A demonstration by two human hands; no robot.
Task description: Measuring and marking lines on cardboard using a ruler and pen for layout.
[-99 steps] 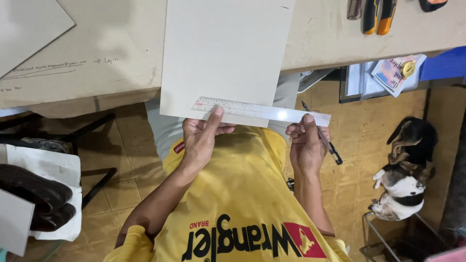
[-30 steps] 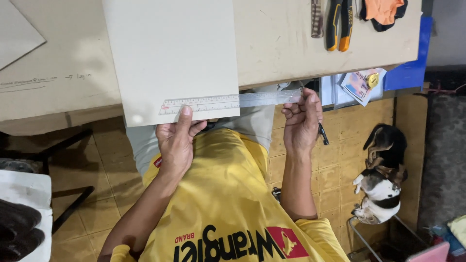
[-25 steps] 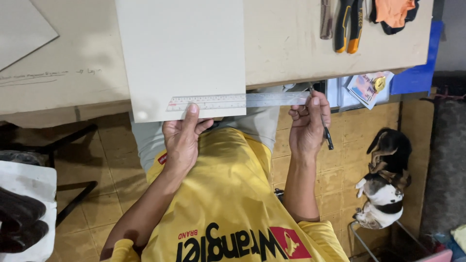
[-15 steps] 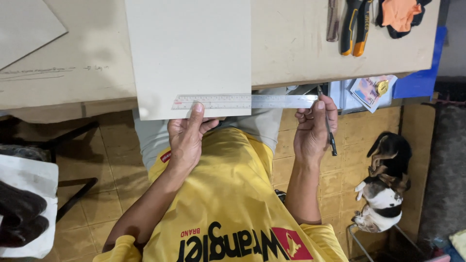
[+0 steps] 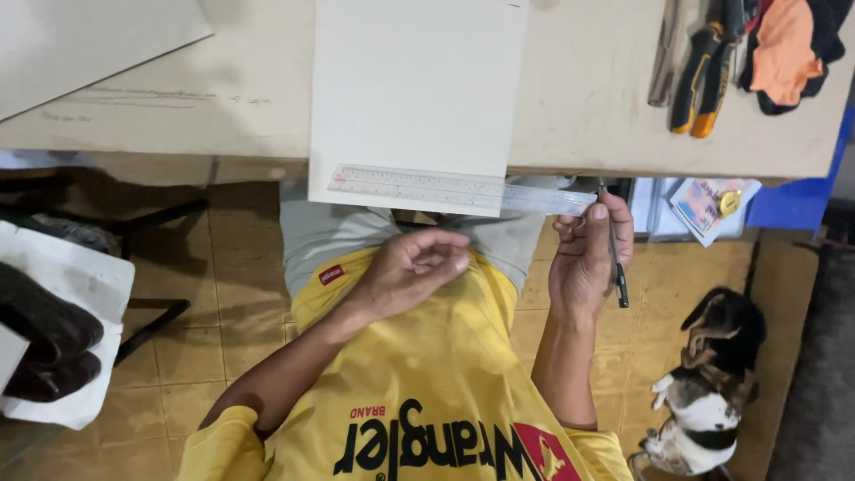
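Head view, looking down over the edge of a workbench (image 5: 249, 98). A pale rectangular board (image 5: 414, 85) lies on the bench with its near edge overhanging the bench edge. A clear plastic ruler (image 5: 454, 189) lies across that near edge, its right end projecting past the board's right side. The right hand (image 5: 590, 258) is at the ruler's right end: thumb and fingertips touch the ruler tip, and the same hand holds a dark pen (image 5: 614, 254), gripped against the fingers and running roughly upright, its far end near the bench edge. The left hand (image 5: 411, 267) is off the board, just below the ruler and in front of the yellow shirt (image 5: 419, 392); its fingers are curled loosely inward, holding nothing, not touching ruler or board. At the far right of the bench lie pliers with orange-and-black handles (image 5: 704, 76) and an orange-and-black glove (image 5: 788, 49). A second pale sheet (image 5: 80, 36) sits at the far left. A black, white and tan dog (image 5: 708, 383) lies on the tiled floor to the right.
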